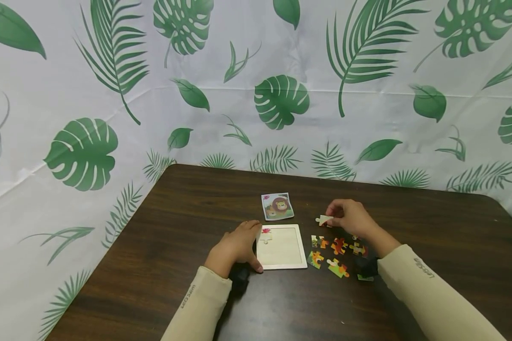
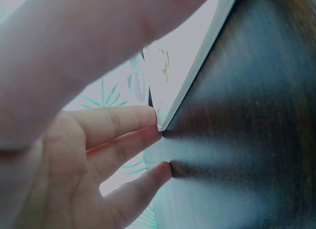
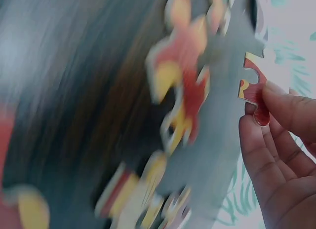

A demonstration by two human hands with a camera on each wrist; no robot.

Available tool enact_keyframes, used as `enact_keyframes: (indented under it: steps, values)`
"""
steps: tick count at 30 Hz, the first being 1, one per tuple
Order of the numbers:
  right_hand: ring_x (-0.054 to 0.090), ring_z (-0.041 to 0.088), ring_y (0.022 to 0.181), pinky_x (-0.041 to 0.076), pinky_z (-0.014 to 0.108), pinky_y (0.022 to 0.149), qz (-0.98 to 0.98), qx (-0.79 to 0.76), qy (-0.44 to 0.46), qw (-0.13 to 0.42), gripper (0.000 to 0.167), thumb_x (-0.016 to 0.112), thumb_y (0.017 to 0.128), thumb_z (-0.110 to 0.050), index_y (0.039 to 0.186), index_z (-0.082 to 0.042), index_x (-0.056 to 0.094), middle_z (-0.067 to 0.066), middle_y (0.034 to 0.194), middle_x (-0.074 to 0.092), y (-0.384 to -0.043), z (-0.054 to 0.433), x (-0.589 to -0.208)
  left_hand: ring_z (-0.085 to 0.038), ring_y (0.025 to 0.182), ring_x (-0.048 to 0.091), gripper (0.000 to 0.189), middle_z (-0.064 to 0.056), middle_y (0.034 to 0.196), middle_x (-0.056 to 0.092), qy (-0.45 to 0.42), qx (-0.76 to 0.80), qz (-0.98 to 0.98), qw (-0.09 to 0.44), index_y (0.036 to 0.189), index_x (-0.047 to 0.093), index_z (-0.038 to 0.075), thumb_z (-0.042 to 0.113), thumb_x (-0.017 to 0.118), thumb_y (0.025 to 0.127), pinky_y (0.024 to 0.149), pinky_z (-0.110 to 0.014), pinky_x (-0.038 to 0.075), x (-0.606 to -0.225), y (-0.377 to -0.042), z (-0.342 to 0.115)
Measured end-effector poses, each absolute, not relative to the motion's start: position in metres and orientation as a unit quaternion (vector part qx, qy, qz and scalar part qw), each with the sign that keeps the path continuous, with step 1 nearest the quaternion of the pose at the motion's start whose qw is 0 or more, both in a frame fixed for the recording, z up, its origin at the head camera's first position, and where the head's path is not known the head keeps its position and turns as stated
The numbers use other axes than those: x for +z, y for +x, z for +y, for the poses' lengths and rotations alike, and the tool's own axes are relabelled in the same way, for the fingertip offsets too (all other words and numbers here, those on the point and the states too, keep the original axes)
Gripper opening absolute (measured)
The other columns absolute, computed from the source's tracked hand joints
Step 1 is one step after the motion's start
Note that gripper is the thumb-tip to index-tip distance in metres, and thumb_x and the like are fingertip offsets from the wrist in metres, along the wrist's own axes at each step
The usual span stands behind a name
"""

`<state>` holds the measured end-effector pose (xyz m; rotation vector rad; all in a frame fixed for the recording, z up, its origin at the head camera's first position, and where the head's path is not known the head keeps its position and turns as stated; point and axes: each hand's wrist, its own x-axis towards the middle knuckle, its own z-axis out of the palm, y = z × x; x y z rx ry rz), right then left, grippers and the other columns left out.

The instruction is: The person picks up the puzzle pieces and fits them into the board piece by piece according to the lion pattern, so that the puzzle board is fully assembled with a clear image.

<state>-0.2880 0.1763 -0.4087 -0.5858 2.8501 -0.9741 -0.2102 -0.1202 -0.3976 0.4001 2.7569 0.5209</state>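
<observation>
our left hand (image 1: 238,245) spans the left side of the wooden tray (image 1: 301,246), thumb at the near corner, fingers rather straight at the far one, perhaps so it does not slide. with the right hand (image 1: 352,220) we pinch one puzzle piece (image 1: 323,220) in a narrow grip, maybe to leave its outline visible. this piece is right of the tray, farther than the loose pieces (image 1: 339,269); the right sleeve (image 1: 435,289) comes from near right.

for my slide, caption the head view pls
Left hand holding a puzzle tray, right hand pinching a puzzle piece, lion card beyond the tray.
</observation>
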Motion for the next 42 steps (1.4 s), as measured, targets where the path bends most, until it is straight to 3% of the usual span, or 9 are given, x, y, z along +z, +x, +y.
enact_keyframes:
  steps: [13, 42]
  values:
    - [0.059, 0.016, 0.071, 0.049, 0.031, 0.064, 0.896, -0.385, -0.208, 0.070, 0.012, 0.072, 0.078, -0.004, 0.086, -0.006, 0.063, 0.003, 0.080, 0.061, -0.278, 0.131, -0.406, -0.027, 0.134, 0.025, 0.105, -0.007, 0.145, 0.031, 0.142, 0.181, 0.961, 0.150, 0.141, 0.036, 0.006, 0.032, 0.090, 0.054, 0.093, -0.066, 0.026, -0.399, -0.212, -0.121]
    - [0.058, 0.014, 0.067, 0.049, 0.027, 0.059, 0.883, -0.416, -0.214, 0.045, 0.008, 0.071, 0.078, 0.000, 0.081, -0.004, 0.065, 0.002, 0.073, 0.063, -0.273, 0.084, -0.417, -0.027, 0.134, 0.022, 0.107, -0.007, 0.146, 0.030, 0.138, 0.179, 0.962, 0.155, 0.141, 0.034, 0.005, 0.033, 0.090, 0.054, 0.094, -0.065, 0.025, -0.400, -0.213, -0.121]
